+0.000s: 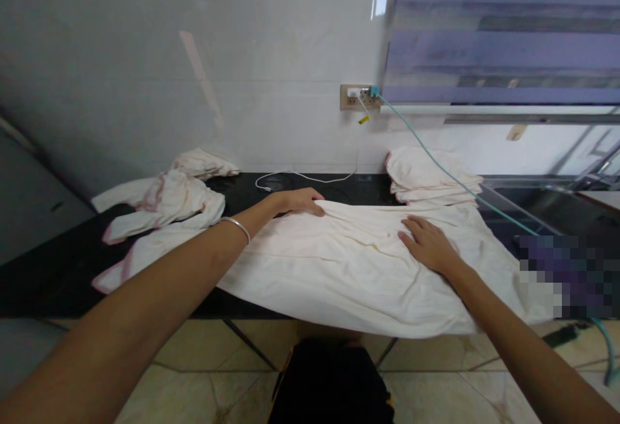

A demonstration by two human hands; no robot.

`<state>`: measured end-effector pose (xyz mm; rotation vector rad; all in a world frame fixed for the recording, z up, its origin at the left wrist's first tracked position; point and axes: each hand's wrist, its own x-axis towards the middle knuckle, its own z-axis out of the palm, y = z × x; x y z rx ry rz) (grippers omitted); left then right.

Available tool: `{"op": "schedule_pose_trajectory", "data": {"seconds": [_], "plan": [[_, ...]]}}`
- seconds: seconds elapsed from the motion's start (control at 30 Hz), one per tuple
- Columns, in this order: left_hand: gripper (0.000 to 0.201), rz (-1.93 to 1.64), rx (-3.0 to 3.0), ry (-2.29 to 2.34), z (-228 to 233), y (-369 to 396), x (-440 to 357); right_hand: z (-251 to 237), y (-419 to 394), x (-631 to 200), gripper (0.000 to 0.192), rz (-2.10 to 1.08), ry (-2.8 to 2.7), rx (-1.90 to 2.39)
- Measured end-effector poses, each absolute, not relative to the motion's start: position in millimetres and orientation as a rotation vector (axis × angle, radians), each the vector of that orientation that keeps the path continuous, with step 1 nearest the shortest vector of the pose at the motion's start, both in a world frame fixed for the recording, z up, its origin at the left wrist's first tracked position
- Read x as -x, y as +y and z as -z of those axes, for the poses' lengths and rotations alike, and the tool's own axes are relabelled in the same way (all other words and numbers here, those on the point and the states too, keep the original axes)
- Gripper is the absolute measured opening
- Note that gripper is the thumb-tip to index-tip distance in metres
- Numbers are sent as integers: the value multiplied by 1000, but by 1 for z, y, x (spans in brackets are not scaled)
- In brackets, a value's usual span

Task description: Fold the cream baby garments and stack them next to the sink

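Observation:
A large white cloth (334, 275) lies spread and wrinkled over the black counter, its near side hanging past the front edge. At its far edge, left of the middle, my left hand (303, 201) is closed with the cloth's border between thumb and fingers. My right hand (429, 242) rests on the cloth's right half, fingers stretched out over the creases and holding nothing. A silver bangle (237, 229) circles my left wrist.
Crumpled white cloths with pink edging (169, 201) lie on the counter's left. Behind the large cloth at right sits a folded cloth stack (431, 169). A white cable (310, 177) runs along the back. A green cord (421, 140) stretches from the wall outlet (360, 97) across the right side.

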<state>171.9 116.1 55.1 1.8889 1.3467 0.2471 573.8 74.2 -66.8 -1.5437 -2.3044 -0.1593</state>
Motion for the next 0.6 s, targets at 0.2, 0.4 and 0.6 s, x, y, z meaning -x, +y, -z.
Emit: {"op": "schedule_pose_trajectory", "data": {"seconds": [0.2,0.4,0.6], "plan": [[29,-18,-2140,1477,-68,120,-167,66,75,-575,52,143,-2294,1513],[19,-129,-2486,1894,-72,94,-165,69,74,-576,52,150,-2242,1425],[21,-391,-2565,2284,-44,63,-168,68,73,-576,50,168,-2246,1429]]}}
